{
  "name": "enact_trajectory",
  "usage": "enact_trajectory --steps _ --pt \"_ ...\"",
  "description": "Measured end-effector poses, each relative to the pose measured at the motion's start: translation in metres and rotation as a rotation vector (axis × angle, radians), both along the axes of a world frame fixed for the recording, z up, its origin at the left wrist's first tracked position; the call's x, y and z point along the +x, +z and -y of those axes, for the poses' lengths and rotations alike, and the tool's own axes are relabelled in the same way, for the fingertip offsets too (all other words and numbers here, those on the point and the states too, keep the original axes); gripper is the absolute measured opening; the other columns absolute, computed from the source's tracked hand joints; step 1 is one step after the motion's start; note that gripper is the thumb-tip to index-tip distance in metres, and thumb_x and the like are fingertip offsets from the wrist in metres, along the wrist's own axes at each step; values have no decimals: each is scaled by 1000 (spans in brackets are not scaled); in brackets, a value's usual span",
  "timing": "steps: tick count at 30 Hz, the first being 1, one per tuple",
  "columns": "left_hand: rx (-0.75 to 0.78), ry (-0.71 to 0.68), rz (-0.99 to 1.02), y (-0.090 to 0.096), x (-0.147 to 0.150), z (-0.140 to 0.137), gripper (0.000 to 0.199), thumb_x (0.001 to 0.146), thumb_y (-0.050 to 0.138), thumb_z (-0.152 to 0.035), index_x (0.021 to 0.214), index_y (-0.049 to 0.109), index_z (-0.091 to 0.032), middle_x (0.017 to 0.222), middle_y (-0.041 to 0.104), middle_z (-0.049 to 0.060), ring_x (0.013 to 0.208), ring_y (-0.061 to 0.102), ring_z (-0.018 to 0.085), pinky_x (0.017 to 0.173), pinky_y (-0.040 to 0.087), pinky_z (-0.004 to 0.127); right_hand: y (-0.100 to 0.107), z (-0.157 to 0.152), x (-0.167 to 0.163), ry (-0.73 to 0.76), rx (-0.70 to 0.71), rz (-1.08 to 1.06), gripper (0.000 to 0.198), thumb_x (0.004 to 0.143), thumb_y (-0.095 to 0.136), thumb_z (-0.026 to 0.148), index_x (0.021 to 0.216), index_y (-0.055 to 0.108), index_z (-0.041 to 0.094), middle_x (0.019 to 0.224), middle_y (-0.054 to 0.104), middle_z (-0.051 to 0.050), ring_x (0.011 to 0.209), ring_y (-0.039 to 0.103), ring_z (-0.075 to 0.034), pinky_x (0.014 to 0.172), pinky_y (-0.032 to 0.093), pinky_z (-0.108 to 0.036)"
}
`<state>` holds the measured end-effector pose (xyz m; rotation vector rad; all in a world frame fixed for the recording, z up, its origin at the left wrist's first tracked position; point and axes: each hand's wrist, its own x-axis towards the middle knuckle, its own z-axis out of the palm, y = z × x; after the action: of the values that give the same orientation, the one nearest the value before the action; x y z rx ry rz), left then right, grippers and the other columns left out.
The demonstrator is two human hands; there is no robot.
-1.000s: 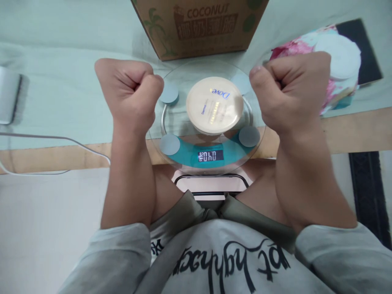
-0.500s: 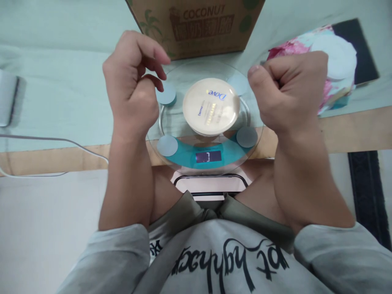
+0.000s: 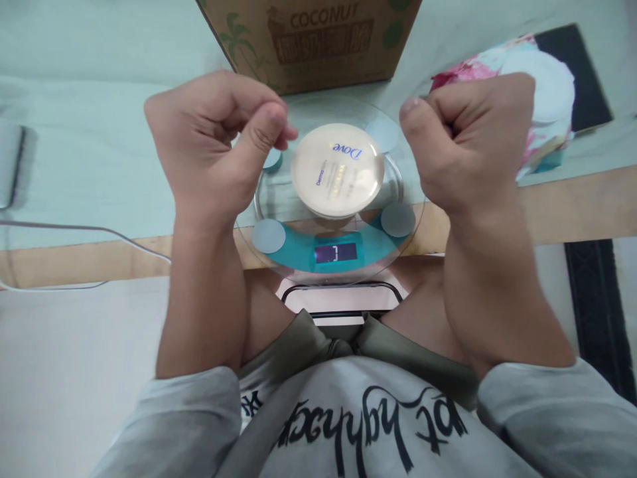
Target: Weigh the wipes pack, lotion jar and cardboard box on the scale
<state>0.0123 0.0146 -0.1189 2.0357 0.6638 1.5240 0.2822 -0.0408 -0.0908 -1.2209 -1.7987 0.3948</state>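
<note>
Both the left hand (image 3: 213, 149) and right hand (image 3: 465, 146) hover curled into empty fists on either side of the cream jar (image 3: 337, 170) sitting on the glass scale (image 3: 269, 236) at the bench's near edge.

You have two hands up in view: your left hand (image 3: 213, 143) on the left and your right hand (image 3: 468, 143) on the right. Between them sits one round glass scale (image 3: 279, 192), with one lit display (image 3: 336, 253) on its near edge and four grey round pads, of which the near-left pad (image 3: 268, 235) shows clearest. On it stands one cream jar (image 3: 337, 170). At the far edge you have one cardboard box (image 3: 308, 36). To the left runs one white cable (image 3: 99, 229).
</note>
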Motion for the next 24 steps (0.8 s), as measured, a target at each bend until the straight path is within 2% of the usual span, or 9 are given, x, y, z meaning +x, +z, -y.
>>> enact_trajectory --steps 3,5,7,9,10,12,15,19,24 --pt "-63 43 61 1 5 3 46 90 97 -54 85 80 -12 73 72 1 64 74 14 55 48 20 2 0 0 4 2 -2 61 101 60 25 58 18 13 59 8 1 58 8 1 58 16 -21" --pt "-50 77 66 4 7 8 48 106 80 -53 84 78 -11 66 66 0 60 71 12 55 46 19 2 -1 0 9 9 -2 62 101 61 24 58 18 14 59 8 1 58 8 0 58 17 -23" --pt "-56 64 6 7 4 11 49 116 63 -52 96 81 -11 75 71 2 68 76 14 61 52 22 0 -2 1 4 5 8 62 101 63 23 58 19 15 59 8 1 59 8 -2 58 18 -25" --pt "-69 -7 -104 8 -2 13 46 114 66 -58 121 80 -16 110 82 7 99 84 22 79 66 31 -3 -4 3 3 28 11 63 100 66 22 59 19 16 59 7 1 58 7 -3 57 19 -27" --pt "-74 -50 -184 8 -4 13 51 110 71 -63 135 77 -19 133 80 9 120 82 28 93 69 38 -4 -4 3 5 47 7 63 99 68 20 59 19 16 59 7 2 58 7 -3 57 19 -27" --pt "-25 -146 -369 6 -5 13 82 97 83 -73 160 61 -26 167 62 13 155 63 40 121 64 55 -5 -5 3 3 73 6 63 97 68 20 59 19 16 58 7 2 57 6 -3 56 18 -29" --pt "60 -223 -533 1 1 17 116 84 88 -83 176 39 -32 175 51 17 165 51 45 133 52 70 -4 -4 2 -32 46 20 62 101 63 27 59 19 16 58 8 1 58 7 -4 57 19 -30" --pt "58 -241 -594 -2 13 22 116 80 92 -80 175 37 -44 169 59 10 157 62 37 127 62 56 -3 -3 0 -57 29 48 62 101 62 32 58 19 16 59 8 0 59 7 -6 58 22 -32" --pt "135 -141 -440 -2 -6 8 122 73 95 -87 170 45 -31 168 59 9 151 66 33 132 59 44 -2 -6 2 -46 38 18 64 97 67 18 56 17 17 57 6 2 57 5 -4 56 19 -31"
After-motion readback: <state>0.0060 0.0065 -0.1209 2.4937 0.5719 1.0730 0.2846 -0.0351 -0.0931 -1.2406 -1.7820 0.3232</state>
